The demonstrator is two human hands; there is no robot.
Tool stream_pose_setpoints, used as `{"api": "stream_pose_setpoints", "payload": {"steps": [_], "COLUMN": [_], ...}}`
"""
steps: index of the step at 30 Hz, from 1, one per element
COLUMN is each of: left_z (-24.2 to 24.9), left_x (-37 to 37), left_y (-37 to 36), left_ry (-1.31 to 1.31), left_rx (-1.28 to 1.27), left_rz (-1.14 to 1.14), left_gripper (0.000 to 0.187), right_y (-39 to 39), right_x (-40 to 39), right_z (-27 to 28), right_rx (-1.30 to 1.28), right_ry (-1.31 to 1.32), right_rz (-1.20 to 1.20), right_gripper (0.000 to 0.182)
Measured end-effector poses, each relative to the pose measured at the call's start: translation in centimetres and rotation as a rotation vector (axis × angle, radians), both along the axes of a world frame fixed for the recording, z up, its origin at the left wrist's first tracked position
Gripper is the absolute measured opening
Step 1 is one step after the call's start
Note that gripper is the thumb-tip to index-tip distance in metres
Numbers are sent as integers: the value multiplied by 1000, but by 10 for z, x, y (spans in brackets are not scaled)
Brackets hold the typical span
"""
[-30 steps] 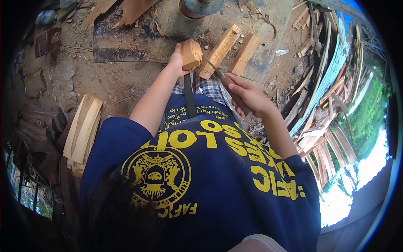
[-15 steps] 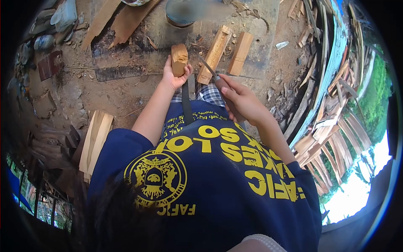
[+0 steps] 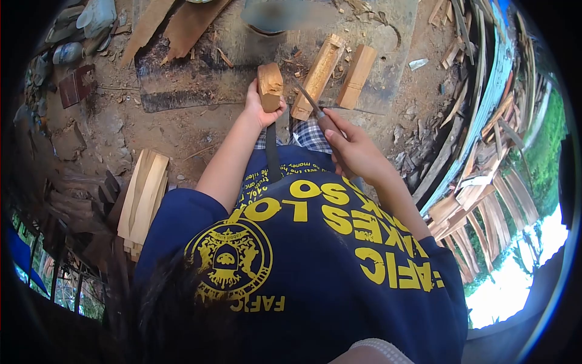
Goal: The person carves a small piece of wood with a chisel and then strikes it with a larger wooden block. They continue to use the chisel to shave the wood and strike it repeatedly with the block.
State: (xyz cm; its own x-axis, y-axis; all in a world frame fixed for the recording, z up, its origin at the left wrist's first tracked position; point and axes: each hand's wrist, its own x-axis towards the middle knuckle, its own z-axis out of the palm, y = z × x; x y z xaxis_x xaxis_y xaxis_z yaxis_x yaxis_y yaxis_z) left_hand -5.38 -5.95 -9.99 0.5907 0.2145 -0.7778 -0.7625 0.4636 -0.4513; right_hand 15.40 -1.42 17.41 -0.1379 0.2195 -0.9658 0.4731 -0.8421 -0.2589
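Note:
My left hand (image 3: 265, 110) is closed round the lower part of a short wooden block (image 3: 270, 87), whose upper face has a rough, chipped hollow. In my right hand (image 3: 354, 142) is a carving knife (image 3: 327, 123) with a long brown wooden handle. Its narrow blade points up and left, its tip a short way right of the block. Just beyond the blade lies a longer wooden piece (image 3: 318, 76) with a rough groove cut along its top. To the right of that rests another squared wooden piece (image 3: 356, 76), with lines cut across it.
Both pieces lie on a stained board (image 3: 200, 88) scattered with wood chips. A round container (image 3: 270, 18) stands at its far side, near rough planks (image 3: 191, 30). Pale wood pieces (image 3: 143, 197) are stacked on the left. Wood strips (image 3: 485, 206) pile up on the right.
The view has shifted slightly, so the hands and wooden pieces appear a little further right. Both hands keep their holds, and the blade stays beside the block.

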Motion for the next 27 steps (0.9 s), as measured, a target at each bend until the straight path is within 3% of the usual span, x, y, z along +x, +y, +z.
{"api": "stream_pose_setpoints", "payload": {"steps": [1,3,6,10,12,27], "left_z": [1,5,10,4,2,13], "left_x": [3,13,16,19,22,38], "left_y": [-1,-4,-8,-17,-19,-9], "left_ry": [0,66,39,14,48,236], "left_rx": [-2,-110,-66,-56,23,-16], "left_rz": [1,21,96,121,92,30], "left_gripper": [61,78,83,85,86,79], "right_y": [-1,-5,-1,7,9,19], "right_x": [1,2,-4,-11,-11,-5], "right_z": [0,-1,3,3,0,0], "right_rx": [-2,17,41,34,153,68], "right_ry": [0,13,60,65,113,44], "right_rz": [1,23,18,100,197,230], "right_gripper": [52,51,51,51,51,52]}}
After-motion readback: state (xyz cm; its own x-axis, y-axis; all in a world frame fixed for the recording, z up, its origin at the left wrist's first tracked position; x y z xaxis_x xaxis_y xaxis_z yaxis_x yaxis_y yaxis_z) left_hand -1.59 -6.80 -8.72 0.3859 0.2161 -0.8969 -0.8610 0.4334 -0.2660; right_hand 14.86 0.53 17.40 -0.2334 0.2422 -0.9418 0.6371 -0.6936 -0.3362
